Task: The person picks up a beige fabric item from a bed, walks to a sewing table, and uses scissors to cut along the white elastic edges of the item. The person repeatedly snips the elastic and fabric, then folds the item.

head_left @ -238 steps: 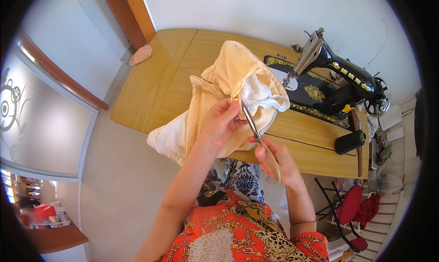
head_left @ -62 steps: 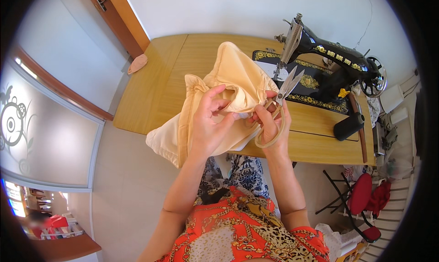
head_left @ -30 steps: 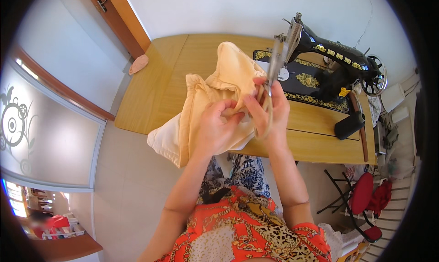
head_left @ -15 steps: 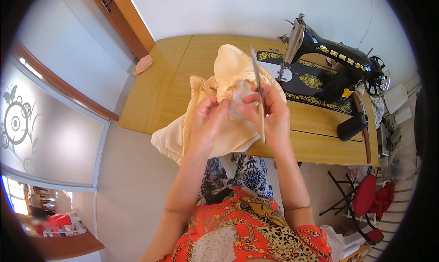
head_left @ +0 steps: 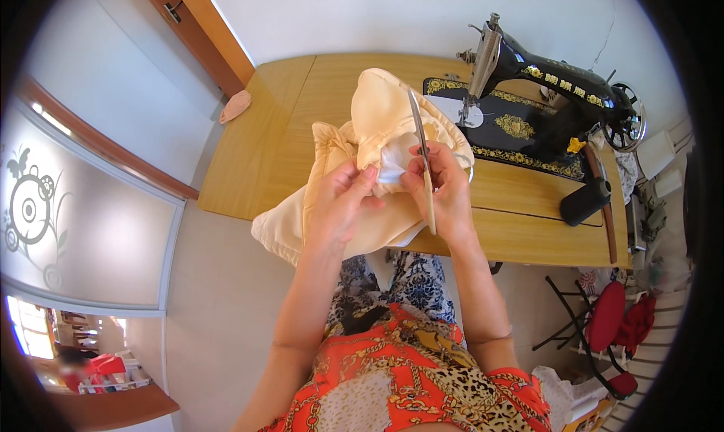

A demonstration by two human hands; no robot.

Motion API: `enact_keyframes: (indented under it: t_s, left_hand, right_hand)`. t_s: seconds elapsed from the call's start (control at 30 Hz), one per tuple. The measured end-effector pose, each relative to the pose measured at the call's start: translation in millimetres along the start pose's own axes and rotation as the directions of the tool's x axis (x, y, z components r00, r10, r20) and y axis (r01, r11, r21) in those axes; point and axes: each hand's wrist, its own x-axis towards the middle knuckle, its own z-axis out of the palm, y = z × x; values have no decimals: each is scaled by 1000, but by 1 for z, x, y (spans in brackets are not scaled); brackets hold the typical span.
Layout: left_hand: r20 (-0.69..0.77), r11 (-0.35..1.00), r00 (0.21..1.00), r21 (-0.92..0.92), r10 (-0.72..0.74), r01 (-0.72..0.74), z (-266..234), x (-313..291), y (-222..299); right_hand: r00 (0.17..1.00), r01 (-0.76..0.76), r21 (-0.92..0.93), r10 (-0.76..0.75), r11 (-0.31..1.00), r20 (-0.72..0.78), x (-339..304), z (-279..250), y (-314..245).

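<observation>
Broadly, we sit at a wooden worktop (head_left: 286, 123) that runs from the far left to the right, and a black sewing machine (head_left: 550, 108) with gold ornament stands on its far right part. To the left of the machine, a bundle of cream fabric (head_left: 377, 115) rises above the near edge of the worktop, and part of it hangs down over that edge. Our left hand (head_left: 339, 206) is curled around the near side of the fabric, thumb and fingers pinching a fold. Our right hand (head_left: 445, 194), just beside it, is closed around a long thin pair of scissors (head_left: 422, 160) whose blades point away from us and lie against the cloth. We cannot tell whether the blades are parted. A black cylinder (head_left: 584, 200) lies on the right of the worktop, well apart from both hands
</observation>
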Motion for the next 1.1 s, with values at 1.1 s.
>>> enact_keyframes:
  t_s: [1.1]
  left_hand:
    - [77, 959, 996, -274, -52, 71, 12, 11, 4]
  right_hand:
    - [806, -400, 83, 307, 913, 506, -58, -35, -32]
